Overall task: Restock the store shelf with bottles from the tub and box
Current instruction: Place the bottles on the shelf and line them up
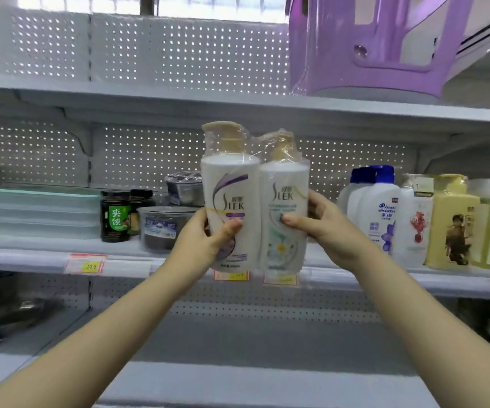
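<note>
Two white SLEK pump bottles wrapped together in clear plastic, a twin pack [255, 184], stand upright at the front edge of the middle shelf [40, 259]. My left hand [205, 240] grips the purple-labelled bottle from the left, thumb across its front. The green-labelled bottle on the right is gripped by my right hand [323, 228], thumb on the label. To the right stand blue-capped white shampoo bottles [376, 207], another white bottle [414, 225] and a yellow bottle [451, 222].
Left of the pack sit dark jars [115, 216], a clear round tub [161, 226], a foil-topped container [183, 187] and stacked green-lidded boxes [34, 212]. A purple plastic stool [370, 45] stands on the top shelf. Price tags [86, 263] line the shelf edge. A lower shelf lies below.
</note>
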